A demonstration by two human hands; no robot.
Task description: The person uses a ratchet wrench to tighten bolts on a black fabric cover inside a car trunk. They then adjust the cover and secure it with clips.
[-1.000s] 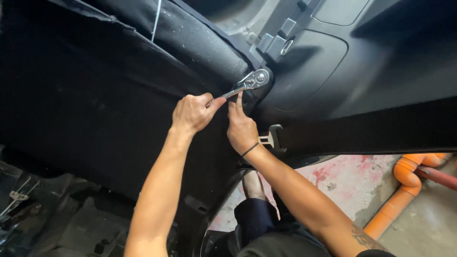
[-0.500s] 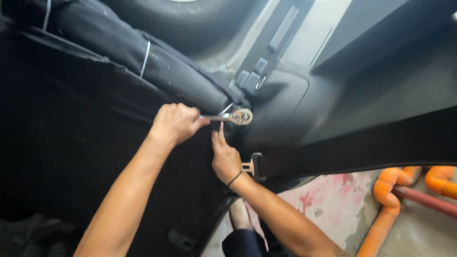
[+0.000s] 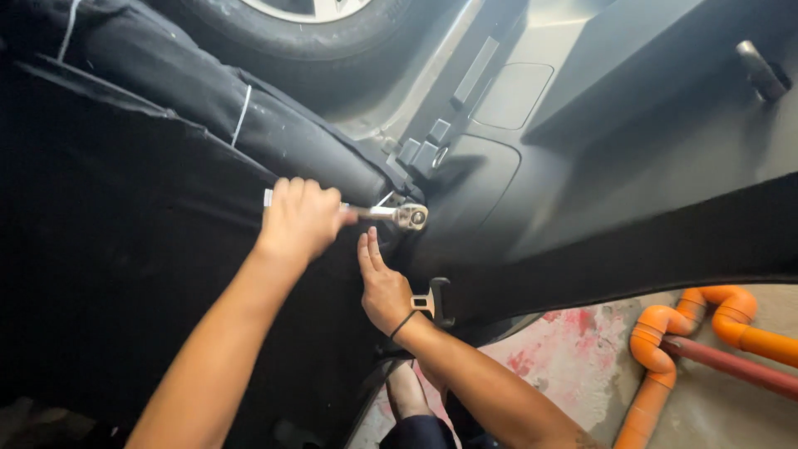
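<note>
Technician: Beside the dark interior trim panel (image 3: pixel 582 183), left hand (image 3: pixel 303 218) clenches the ratchet wrench (image 3: pixel 399 215). Handling?

Supervisor: Rigid, probably slick steel; grip the handle end. Right hand (image 3: pixel 384 287) rests flat, fingers extended, holding nothing.

Orange pipes (image 3: pixel 706 333) on stained floor (image 3: pixel 573 357); tyre (image 3: pixel 299 25) above.

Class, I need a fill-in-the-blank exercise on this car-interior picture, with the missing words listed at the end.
1. The left hand grips the handle of a shiny metal ratchet ____.
2. The right hand lies flat with its fingers ____, just below the ratchet's round head.
3. The right wrist wears a thin ____ band.
4. The bent plastic pipes on the floor are ____.

Missing words: wrench; open; black; orange
</note>
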